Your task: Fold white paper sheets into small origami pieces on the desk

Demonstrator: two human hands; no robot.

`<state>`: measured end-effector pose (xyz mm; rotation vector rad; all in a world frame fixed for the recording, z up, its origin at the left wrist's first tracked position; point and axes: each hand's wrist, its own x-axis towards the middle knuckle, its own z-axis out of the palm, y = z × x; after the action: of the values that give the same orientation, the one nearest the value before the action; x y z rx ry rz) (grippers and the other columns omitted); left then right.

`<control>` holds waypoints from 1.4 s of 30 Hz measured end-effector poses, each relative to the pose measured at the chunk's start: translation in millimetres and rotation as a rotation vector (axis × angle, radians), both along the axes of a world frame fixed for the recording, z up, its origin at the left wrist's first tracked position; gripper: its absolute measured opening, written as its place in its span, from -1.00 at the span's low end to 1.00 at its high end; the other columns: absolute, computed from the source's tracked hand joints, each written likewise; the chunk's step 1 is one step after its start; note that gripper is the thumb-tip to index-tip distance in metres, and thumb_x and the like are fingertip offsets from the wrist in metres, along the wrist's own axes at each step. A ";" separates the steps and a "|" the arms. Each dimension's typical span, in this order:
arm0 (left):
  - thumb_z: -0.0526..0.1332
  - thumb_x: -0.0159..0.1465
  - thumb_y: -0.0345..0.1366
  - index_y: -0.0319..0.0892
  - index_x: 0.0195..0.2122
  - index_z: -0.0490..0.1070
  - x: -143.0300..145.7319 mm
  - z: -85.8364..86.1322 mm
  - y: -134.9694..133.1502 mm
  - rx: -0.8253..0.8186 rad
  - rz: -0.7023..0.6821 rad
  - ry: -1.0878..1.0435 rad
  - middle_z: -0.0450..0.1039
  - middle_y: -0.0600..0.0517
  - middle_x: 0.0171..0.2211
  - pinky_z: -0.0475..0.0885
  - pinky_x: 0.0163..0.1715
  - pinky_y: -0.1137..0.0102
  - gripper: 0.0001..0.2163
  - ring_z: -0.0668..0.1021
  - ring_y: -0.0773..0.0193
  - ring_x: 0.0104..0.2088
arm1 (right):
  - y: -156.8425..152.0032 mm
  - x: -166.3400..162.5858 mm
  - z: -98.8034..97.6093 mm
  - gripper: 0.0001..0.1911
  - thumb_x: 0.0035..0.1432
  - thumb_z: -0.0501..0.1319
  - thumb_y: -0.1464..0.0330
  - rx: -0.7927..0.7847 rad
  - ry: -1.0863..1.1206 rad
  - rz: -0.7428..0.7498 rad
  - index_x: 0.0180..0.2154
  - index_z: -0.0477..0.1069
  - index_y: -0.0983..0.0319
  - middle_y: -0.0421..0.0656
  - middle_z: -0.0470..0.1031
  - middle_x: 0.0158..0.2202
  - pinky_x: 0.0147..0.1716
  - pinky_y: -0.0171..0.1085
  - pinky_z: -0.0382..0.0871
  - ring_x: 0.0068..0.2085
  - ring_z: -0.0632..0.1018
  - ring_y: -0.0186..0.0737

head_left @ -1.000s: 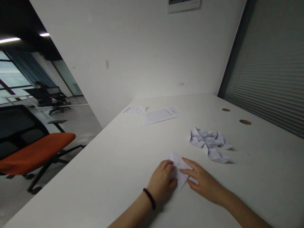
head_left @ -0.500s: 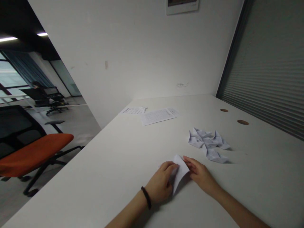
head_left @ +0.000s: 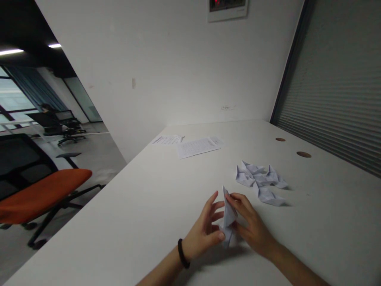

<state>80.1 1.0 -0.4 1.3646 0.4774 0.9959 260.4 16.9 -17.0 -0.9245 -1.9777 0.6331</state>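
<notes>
A piece of folded white paper (head_left: 228, 214) stands on edge between my two hands, just above the table near its front. My right hand (head_left: 251, 224) pinches it from the right side, thumb and fingers pressed on the folds. Around its left side is my left hand (head_left: 205, 230), fingers spread and curved, the thumb near the lower fold; whether its fingertips touch the paper is partly hidden. Several folded paper pieces (head_left: 258, 180) lie in a cluster beyond my right hand.
Printed sheets (head_left: 199, 147) lie toward the back of the white table (head_left: 143, 206). Two round holes (head_left: 304, 154) are cut near its right edge, beside a blind-covered window (head_left: 333, 87). An orange chair (head_left: 53, 182) stands to the left. Far back, a person sits by a monitor.
The folded paper has turned from lying tilted and flat to standing edge-on. My left hand has loosened and spread its fingers, while my right hand has closed on the paper.
</notes>
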 end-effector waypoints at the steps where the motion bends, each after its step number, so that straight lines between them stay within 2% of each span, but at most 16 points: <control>1: 0.28 0.01 0.05 0.04 0.22 -0.18 0.7 0.8 -0.8 0.002 -0.009 -0.017 0.04 -0.17 0.16 0.32 -0.16 0.22 -0.16 0.27 -0.05 0.07 | -0.4 0.4 1.1 -0.47 0.14 0.10 0.27 0.012 -0.032 -0.010 0.15 0.07 0.01 -0.10 0.15 0.04 0.06 -0.11 0.19 0.07 0.27 -0.08; 4: 0.26 0.05 0.03 -0.02 0.22 -0.12 0.2 4.1 -2.9 0.041 0.053 0.028 0.03 -0.13 0.19 0.15 0.04 0.15 -0.21 0.15 -0.03 0.15 | -2.2 0.5 2.1 -0.47 0.12 0.12 0.25 0.026 -0.120 -0.026 0.14 0.11 0.00 -0.10 0.12 0.02 0.04 -0.09 0.20 0.04 0.27 -0.06; 6: 0.24 0.13 -0.08 -0.05 0.20 -0.02 -1.5 4.6 -3.2 0.061 0.157 0.143 0.01 -0.07 0.20 -0.04 0.14 0.18 -0.34 0.07 0.04 0.19 | -2.9 0.0 0.7 -0.44 0.11 0.13 0.24 0.012 -0.152 -0.017 0.15 0.08 0.00 -0.09 0.11 0.04 0.04 -0.09 0.21 0.05 0.27 -0.06; 8: 0.22 0.16 -0.23 -0.06 0.15 0.11 -3.1 2.6 -2.2 0.018 0.245 0.225 0.04 0.00 0.20 -0.09 0.17 0.22 -0.47 0.06 0.09 0.19 | -2.4 -0.6 -1.7 -0.40 0.11 0.13 0.25 -0.022 -0.145 -0.016 0.18 0.02 0.03 -0.08 0.11 0.07 0.06 -0.12 0.20 0.08 0.25 -0.09; 10: 0.20 0.14 -0.30 -0.07 0.13 0.15 -3.5 -0.5 0.4 -0.118 0.274 0.192 0.15 -0.01 0.15 0.08 0.10 0.23 -0.49 0.21 0.09 0.12 | -0.3 -0.9 -4.5 -0.39 0.10 0.15 0.27 -0.058 -0.113 -0.042 0.18 0.03 0.07 -0.08 0.13 0.08 0.08 -0.13 0.17 0.11 0.22 -0.11; 13: 0.16 0.11 -0.35 -0.08 0.17 0.06 -2.3 -3.8 6.6 -0.392 0.260 0.004 0.35 -0.05 -0.03 0.35 -0.21 0.33 -0.43 0.47 0.19 -0.20 | 5.5 0.0 -8.1 -0.45 0.07 0.17 0.31 -0.098 -0.059 -0.115 0.12 0.15 0.11 -0.08 0.22 0.05 0.09 -0.13 0.17 0.09 0.26 -0.13; 16: 0.14 0.07 -0.40 -0.11 0.19 -0.02 -2.1 -6.8 14.2 -0.540 0.265 -0.119 0.44 -0.04 -0.20 0.36 -0.37 0.41 -0.37 0.49 0.30 -0.39 | 12.6 2.7 -11.0 -0.55 0.04 0.18 0.33 -0.150 -0.024 -0.165 0.02 0.29 0.20 -0.06 0.31 -0.03 0.04 -0.12 0.23 0.02 0.34 -0.12; 18: 0.12 0.04 -0.44 -0.14 0.18 0.02 -3.6 -11.1 18.8 -0.534 0.289 -0.069 0.44 -0.06 -0.20 0.37 -0.34 0.38 -0.37 0.50 0.27 -0.36 | 16.9 5.0 -13.2 -0.64 0.02 0.19 0.34 -0.190 -0.015 -0.173 -0.08 0.38 0.24 -0.05 0.37 -0.12 -0.02 -0.13 0.29 -0.06 0.39 -0.13; 20: 0.10 0.00 -0.50 -0.16 0.11 0.16 -6.6 -17.1 22.4 -0.393 0.351 0.084 0.40 -0.09 -0.11 0.35 -0.19 0.29 -0.43 0.48 0.19 -0.20 | 20.2 7.5 -16.0 -0.72 0.01 0.19 0.37 -0.215 -0.021 -0.179 -0.17 0.42 0.23 -0.07 0.39 -0.18 -0.10 -0.15 0.35 -0.13 0.43 -0.15; 23: 0.09 -0.02 -0.57 -0.17 0.02 0.28 -12.9 -25.4 26.0 0.023 0.441 0.396 0.29 -0.08 0.03 0.15 0.06 0.21 -0.48 0.32 0.15 0.04 | 22.7 10.5 -20.4 -0.72 -0.03 0.21 0.42 -0.195 -0.067 -0.185 -0.19 0.44 0.21 -0.09 0.40 -0.20 -0.12 -0.15 0.35 -0.15 0.43 -0.15; 25: 0.09 -0.02 -0.59 -0.17 0.04 0.26 -17.4 -28.0 27.7 0.294 0.447 0.588 0.26 -0.08 0.06 0.08 0.11 0.17 -0.46 0.25 0.14 0.09 | 22.8 11.4 -22.1 -0.67 -0.07 0.25 0.43 -0.153 -0.109 -0.163 -0.17 0.44 0.20 -0.09 0.40 -0.19 -0.07 -0.13 0.31 -0.12 0.41 -0.13; 27: 0.11 -0.03 -0.60 -0.20 0.05 0.24 -21.3 -28.1 29.5 0.475 0.455 0.739 0.26 -0.10 0.06 0.11 0.10 0.14 -0.44 0.22 0.11 0.10 | 22.0 11.5 -22.0 -0.64 -0.12 0.27 0.45 -0.123 -0.130 -0.141 -0.18 0.43 0.20 -0.10 0.40 -0.18 -0.05 -0.12 0.28 -0.11 0.40 -0.13; 32: 0.10 0.00 -0.63 -0.21 -0.01 0.29 -25.2 -22.4 32.6 0.605 0.491 0.937 0.43 -0.06 -0.19 0.34 -0.10 0.21 -0.51 0.41 0.17 -0.16 | 19.6 11.1 -14.5 -0.81 -0.07 0.15 0.57 -0.102 -0.133 -0.162 -0.39 0.39 0.21 -0.15 0.38 -0.31 -0.24 -0.23 0.36 -0.23 0.43 -0.20; 35: 0.05 0.03 -0.65 -0.17 -0.09 0.38 -25.6 -17.8 32.1 0.682 0.471 0.970 0.45 -0.01 -0.31 0.37 -0.20 0.28 -0.56 0.43 0.21 -0.25 | 17.9 12.2 -8.7 -0.76 -0.06 0.06 0.63 -0.086 -0.194 -0.111 -0.45 0.38 0.21 -0.17 0.38 -0.40 -0.31 -0.26 0.35 -0.31 0.42 -0.23; 38: 0.05 0.03 -0.63 -0.14 -0.18 0.46 -27.6 -10.3 27.8 0.743 0.300 0.980 0.44 -0.03 -0.22 0.37 -0.19 0.33 -0.60 0.43 0.20 -0.20 | 14.9 14.5 -4.7 -0.68 -0.06 0.05 0.65 -0.056 -0.259 -0.069 -0.43 0.47 0.20 -0.13 0.42 -0.33 -0.20 -0.23 0.33 -0.23 0.43 -0.21; 42: 0.19 0.00 -0.47 -0.18 -0.02 0.36 -27.6 3.6 14.3 0.717 0.113 1.037 0.29 -0.10 0.03 0.28 -0.01 0.24 -0.55 0.34 0.07 0.00 | 9.8 17.9 -3.9 -0.65 -0.06 0.09 0.60 -0.078 -0.322 -0.093 -0.35 0.54 0.13 -0.08 0.38 -0.12 -0.08 -0.13 0.28 -0.07 0.39 -0.13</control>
<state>52.5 15.2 3.2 2.5195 1.0215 0.4658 278.3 26.7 -20.9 -1.2212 -2.1882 0.5375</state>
